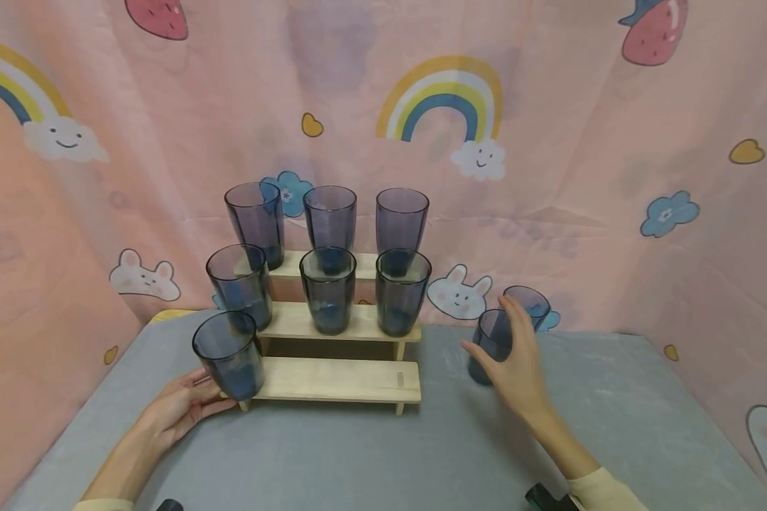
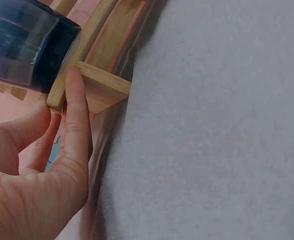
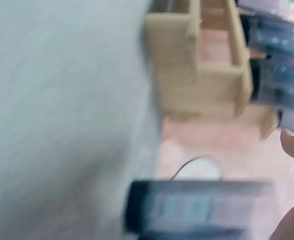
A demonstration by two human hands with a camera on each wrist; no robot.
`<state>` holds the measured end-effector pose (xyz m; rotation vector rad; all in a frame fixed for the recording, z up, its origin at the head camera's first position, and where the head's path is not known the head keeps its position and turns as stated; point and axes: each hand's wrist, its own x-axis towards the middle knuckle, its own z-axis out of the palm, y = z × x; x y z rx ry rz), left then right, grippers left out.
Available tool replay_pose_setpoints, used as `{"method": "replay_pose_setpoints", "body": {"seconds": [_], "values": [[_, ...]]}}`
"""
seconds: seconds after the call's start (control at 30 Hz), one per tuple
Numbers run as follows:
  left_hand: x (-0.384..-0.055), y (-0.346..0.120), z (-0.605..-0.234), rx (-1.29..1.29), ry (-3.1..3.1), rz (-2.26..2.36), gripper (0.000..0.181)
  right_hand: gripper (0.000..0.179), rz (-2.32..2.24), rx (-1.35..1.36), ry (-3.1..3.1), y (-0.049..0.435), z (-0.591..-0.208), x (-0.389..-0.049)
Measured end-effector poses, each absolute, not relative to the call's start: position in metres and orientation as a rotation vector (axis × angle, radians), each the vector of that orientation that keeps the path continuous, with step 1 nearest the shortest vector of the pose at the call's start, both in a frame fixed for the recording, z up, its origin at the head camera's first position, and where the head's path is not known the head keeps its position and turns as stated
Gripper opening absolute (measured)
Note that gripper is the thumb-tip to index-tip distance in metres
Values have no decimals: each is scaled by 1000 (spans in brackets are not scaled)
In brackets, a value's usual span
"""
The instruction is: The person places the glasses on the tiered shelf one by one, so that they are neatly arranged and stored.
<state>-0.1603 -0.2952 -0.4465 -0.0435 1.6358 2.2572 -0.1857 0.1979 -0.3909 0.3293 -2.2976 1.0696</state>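
Note:
A three-tier wooden rack [image 1: 339,378] stands on the table, with tinted blue-grey glass tumblers upright on it. My left hand [image 1: 182,408] pinches the left end of its lowest board [image 2: 79,52] between thumb and fingers, beside the tumbler [image 1: 230,355] there. Off to the rack's right, my right hand [image 1: 518,365] is spread around a tumbler [image 1: 493,328] on the table, thumb and fingers wide apart. A gap shows between the hand and this glass in the right wrist view, which is blurred. Another tumbler [image 1: 535,305] stands just behind it.
Three tumblers [image 1: 329,220] line the top tier and three more [image 1: 329,301] the middle one. The grey tabletop [image 1: 358,454] runs back to a pink patterned cloth [image 1: 581,142] hanging close behind the rack. Dark objects show at the front edge.

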Motion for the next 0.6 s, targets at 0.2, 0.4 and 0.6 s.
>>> {"method": "replay_pose_setpoints", "body": {"seconds": [0.2,0.4,0.6], "values": [[-160,-295,-447,-44,1645,2247,77,111,1165,178,-2350,216,-406,-181],[-160,-296,-447,-21,1606,2268,81,113,1298,104,-2370,219,-418,-175],[-160,-296,-446,-17,1603,2272,80,112,1541,17,-2391,219,-424,-175]]}}
